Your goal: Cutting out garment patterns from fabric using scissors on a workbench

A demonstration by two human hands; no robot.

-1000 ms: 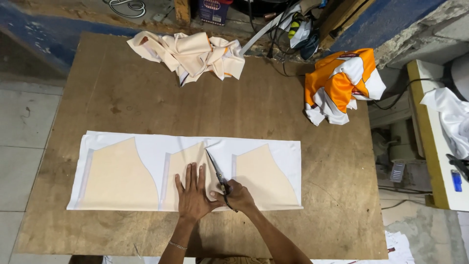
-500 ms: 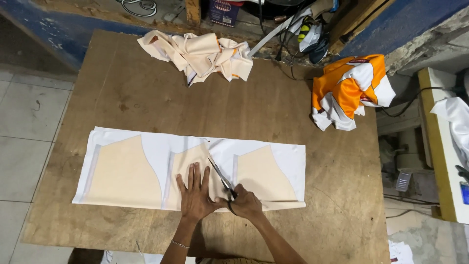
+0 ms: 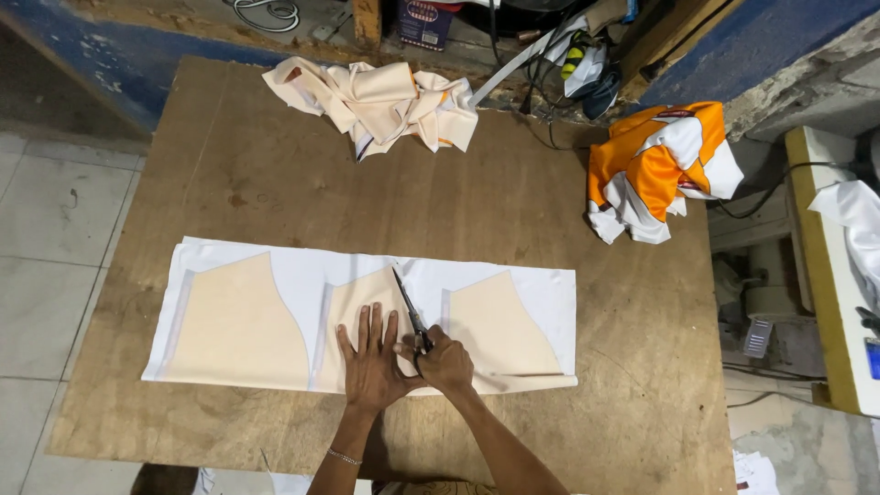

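2 scissors point(image 3: 410, 312) handles hidden, right hand point(image 3: 446, 359)

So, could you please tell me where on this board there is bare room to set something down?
Bare wood runs across the middle of the board, between the cream cloth heap and the white sheet. More lies right of the sheet, below the orange cloth. It is crowded where the left hand and right hand work the scissors.

A crumpled heap of cream cloth point(image 3: 376, 105) lies at the far edge of the brown wooden table point(image 3: 275, 183). A bunched orange and white shirt point(image 3: 658, 170) sits at its right corner.
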